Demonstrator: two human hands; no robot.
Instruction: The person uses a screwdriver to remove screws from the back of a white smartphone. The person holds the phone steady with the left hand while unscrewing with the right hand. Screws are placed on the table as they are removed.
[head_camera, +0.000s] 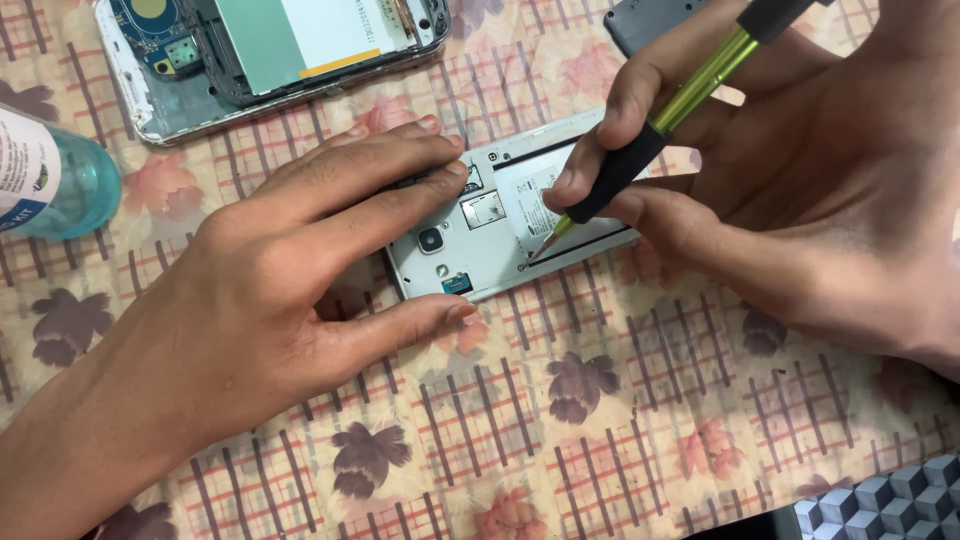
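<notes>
Surface: table covered by a cloth (560, 440) with a red grid pattern and printed flowers and dark maple-type leaves. A patch of grey-and-white cube pattern (880, 500) shows at the lower right corner; I cannot tell what it belongs to. Nothing else of the room is in view.

Count: two opened phones. One, the white phone (490, 225), lies back-up at centre with its rear cover off, camera lens and card slots exposed. The second opened phone (270, 55) lies at the top left, internals and a pale panel showing. One dark grey flat piece (640, 20) at the top edge, mostly cut off. One clear bluish bottle (55, 180) at the left edge, lying near my left wrist side, apart from the phones. One screwdriver (660, 120), black grip with yellow-green shaft.

Left hand (270, 300): fingers extended and spread flat, not clenched. Index and middle fingertips press on the top left part of the white phone; the thumb tip touches its lower left edge beside the small port. Phone is pinned between thumb and fingers against the cloth.

Right hand (800, 190): thumb, index and middle finger closed in a pen-type grasp round the black grip of the screwdriver. Tool tilted, tip down, touching the white phone near its lower edge, right of the card slots. Remaining fingers are curled under, resting by the phone's right end.
</notes>
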